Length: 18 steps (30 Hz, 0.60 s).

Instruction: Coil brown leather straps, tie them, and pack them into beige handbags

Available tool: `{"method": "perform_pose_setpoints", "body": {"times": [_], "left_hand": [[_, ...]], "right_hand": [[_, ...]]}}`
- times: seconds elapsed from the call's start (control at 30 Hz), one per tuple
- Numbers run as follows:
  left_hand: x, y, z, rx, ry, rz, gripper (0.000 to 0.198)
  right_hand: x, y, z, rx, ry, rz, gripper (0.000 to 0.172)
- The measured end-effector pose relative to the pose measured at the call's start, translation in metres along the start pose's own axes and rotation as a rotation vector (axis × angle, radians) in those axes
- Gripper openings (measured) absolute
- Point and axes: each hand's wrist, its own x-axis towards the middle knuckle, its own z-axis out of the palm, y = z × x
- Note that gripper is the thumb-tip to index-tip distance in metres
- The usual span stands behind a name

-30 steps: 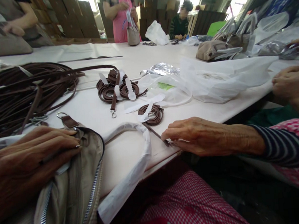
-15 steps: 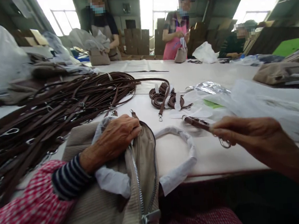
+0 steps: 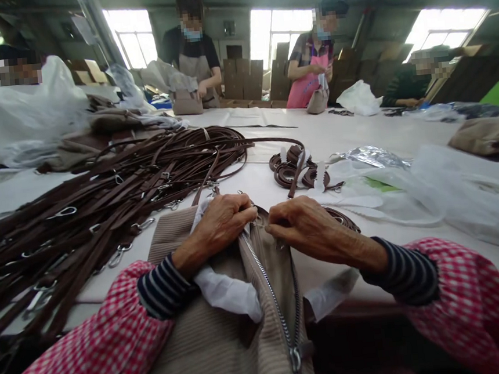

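Observation:
A beige corduroy bag (image 3: 202,342) lies in front of me, its metal zipper (image 3: 270,293) open and the lining showing. My left hand (image 3: 222,224) is closed on the top end of the bag, beside the zipper's far end. Close by, my right hand (image 3: 309,228) has its fingers pinched at the opening's edge, near a small metal fitting (image 3: 257,216); what they hold is hidden. A coiled brown strap (image 3: 343,218) shows just behind my right hand. White wrapping (image 3: 228,293) covers a handle on the bag's near side, and more wrapping (image 3: 333,293) sticks out at the right.
A big heap of brown straps (image 3: 145,190) with metal clips spreads across the table's left. Several coiled straps (image 3: 294,168) lie ahead. Clear plastic bags (image 3: 463,191) cover the right side. Across the table, people (image 3: 194,58) handle bags.
My right hand has moved left from over the table to the bag's opening, beside my left hand. It held the coiled strap by its clip end before. The view has shifted slightly.

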Motion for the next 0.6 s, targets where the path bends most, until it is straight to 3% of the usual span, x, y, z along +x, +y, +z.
{"method": "perform_pose_setpoints", "body": {"times": [0.6], "left_hand": [[0.0004, -0.0068, 0.0078, -0.014, 0.067, 0.038, 0.028]], "right_hand": [[0.0072, -0.003, -0.0012, -0.043, -0.031, 0.081, 0.018]]}}
